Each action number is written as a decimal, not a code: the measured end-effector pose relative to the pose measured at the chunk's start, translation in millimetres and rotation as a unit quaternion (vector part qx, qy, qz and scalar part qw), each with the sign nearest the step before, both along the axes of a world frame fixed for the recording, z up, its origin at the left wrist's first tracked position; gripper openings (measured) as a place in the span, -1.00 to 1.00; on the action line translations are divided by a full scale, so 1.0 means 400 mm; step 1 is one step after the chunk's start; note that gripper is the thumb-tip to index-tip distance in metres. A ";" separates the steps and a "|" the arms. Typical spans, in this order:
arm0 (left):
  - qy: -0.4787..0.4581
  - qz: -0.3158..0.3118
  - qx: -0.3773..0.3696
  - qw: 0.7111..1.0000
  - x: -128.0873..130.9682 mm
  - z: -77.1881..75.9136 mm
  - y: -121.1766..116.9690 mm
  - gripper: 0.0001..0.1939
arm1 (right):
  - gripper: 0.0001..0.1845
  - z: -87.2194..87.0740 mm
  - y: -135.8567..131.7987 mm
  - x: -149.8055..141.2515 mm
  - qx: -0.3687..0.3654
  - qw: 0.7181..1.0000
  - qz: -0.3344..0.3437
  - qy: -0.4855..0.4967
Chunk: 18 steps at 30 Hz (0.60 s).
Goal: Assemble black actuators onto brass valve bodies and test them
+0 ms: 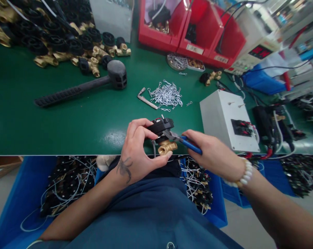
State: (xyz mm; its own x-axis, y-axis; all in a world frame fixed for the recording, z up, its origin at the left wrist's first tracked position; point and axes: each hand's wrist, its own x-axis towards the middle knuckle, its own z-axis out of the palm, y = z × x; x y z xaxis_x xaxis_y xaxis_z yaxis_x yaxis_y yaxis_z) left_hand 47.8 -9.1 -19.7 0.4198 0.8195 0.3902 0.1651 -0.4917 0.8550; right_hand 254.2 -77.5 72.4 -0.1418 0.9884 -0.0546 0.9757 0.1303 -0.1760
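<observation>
Left hand (137,148) clamped on brass-and-black valve (161,127), held at front edge of green worktop (94,128) — thumb against brass end. Right hand (208,147) closed round blue-handled pliers (191,145), their jaws at valve's middle. Silver clips (169,95) lay heaped beyond.

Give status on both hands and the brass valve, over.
Left hand gripping brass valve. Right hand holding blue-handled pliers, jaws at the valve. Silver clips piled beyond, clear of both hands.

Single head-worn view; faces forward and down; close above green bench (68,128)
</observation>
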 end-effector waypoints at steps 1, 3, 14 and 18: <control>0.000 0.001 -0.001 1.000 0.000 0.000 0.000 -0.59 | -0.79 0.003 0.000 0.001 0.006 1.000 -0.001 -0.006; -0.002 0.000 -0.004 1.000 0.001 0.000 -0.001 -0.59 | -0.84 0.009 -0.002 0.004 0.119 0.991 -0.061 0.015; -0.003 -0.003 0.000 1.000 0.003 0.000 0.000 -0.60 | -0.85 0.008 -0.006 0.006 0.171 0.982 -0.081 0.012; -0.004 -0.002 0.003 1.000 0.004 -0.001 0.000 -0.59 | -0.82 0.004 -0.003 0.006 0.109 0.992 -0.055 0.016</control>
